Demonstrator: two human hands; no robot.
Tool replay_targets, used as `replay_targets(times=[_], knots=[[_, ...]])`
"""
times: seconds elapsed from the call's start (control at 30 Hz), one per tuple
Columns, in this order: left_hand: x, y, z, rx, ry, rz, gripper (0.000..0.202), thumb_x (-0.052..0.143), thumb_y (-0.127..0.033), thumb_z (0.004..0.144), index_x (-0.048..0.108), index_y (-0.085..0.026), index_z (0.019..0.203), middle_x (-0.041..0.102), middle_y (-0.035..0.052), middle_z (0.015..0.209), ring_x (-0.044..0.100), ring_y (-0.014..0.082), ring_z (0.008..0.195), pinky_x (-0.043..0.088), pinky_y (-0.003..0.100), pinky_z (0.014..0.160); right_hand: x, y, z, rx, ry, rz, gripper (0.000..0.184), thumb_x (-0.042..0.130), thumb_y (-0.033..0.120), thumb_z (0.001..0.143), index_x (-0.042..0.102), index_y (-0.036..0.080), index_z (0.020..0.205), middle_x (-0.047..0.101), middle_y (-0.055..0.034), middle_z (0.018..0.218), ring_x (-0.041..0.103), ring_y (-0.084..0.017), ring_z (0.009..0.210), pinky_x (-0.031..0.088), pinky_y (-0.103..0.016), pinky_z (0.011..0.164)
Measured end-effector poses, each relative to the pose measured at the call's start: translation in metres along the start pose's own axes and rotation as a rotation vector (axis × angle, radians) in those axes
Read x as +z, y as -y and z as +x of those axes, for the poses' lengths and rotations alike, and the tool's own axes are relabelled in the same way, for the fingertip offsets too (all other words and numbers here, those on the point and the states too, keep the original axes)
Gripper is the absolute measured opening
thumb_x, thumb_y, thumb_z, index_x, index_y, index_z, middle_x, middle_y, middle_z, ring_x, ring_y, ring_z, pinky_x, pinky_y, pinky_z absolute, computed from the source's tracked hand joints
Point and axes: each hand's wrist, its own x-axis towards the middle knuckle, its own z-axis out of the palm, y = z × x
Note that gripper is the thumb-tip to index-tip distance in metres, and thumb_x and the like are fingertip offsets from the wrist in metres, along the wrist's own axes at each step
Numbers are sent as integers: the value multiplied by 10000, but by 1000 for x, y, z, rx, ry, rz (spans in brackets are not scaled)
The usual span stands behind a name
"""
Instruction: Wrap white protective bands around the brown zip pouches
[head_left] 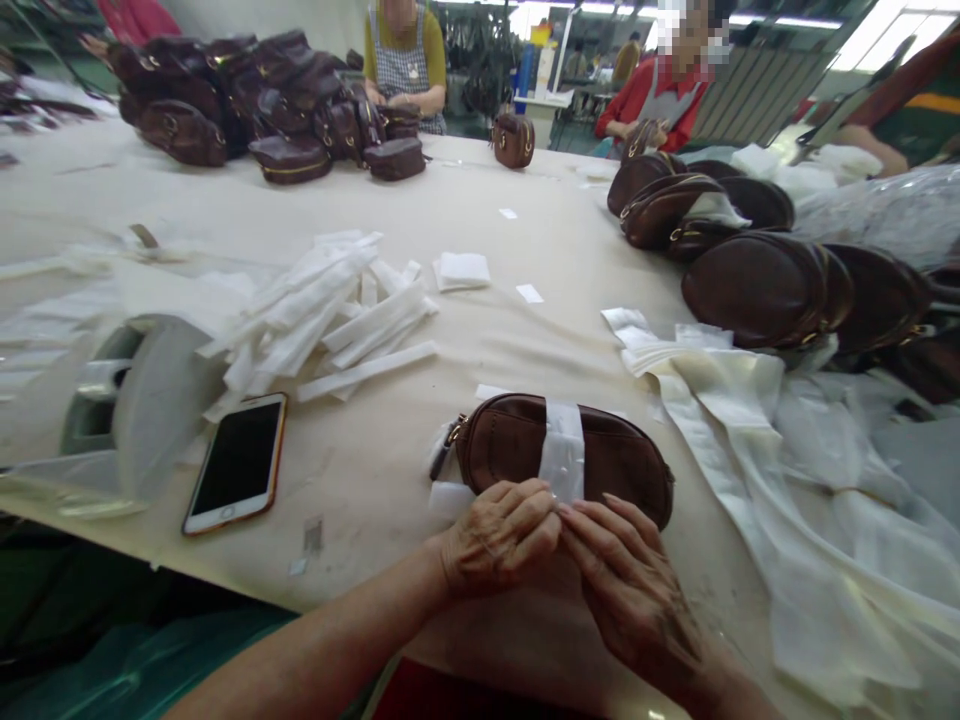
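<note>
A dark brown leather bag [502,435] lies on the table right in front of me, with a zipper end and metal ring at its left. Around its middle runs a white wrapping strip [562,450]. My left hand [504,535] is closed at the strip's near end, its fingers curled in a pinch. Against it, my right hand [626,575] is closed at the same spot, fingers held together over the bag's near edge. The fingertips of both hands meet there and hide the strip's end.
Loose white strips [300,320] are heaped left of centre. A phone [236,460] and a tape dispenser [127,390] lie at left. Brown bags [757,285] and long white strips [735,430] crowd the right. Another bag pile [285,110] stands far left; co-workers [405,60] are across the table.
</note>
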Motion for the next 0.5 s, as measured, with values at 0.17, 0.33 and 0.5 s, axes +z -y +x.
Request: replay_targets(times=[0.17,0.33,0.5], knots=[[-21,3,6,-19,165,-54,191,473,-174,884,535,-106,1051,628,111,1059,538,226,1112,458,370,954,-19,-14,-13,136,-125,16,334,492,58,826,618,212,1095,672,-59,1028,585,-191,1038,440,-396,956],[-57,15,-21,-113,173,50,436,570,-237,856,448,-107,1254,536,155,1257,402,278,1277,386,449,1052,-29,-7,-41,733,-410,98,124,597,270,809,640,198,901,652,-55,819,622,-174,747,523,-320,704],[-67,34,-41,-558,-60,50,312,574,-276,855,529,-169,1145,606,99,1066,595,211,986,524,362,861,-13,32,-37,1510,-417,1084,412,718,510,643,565,156,788,637,-22,621,554,-114,462,455,-221,404]])
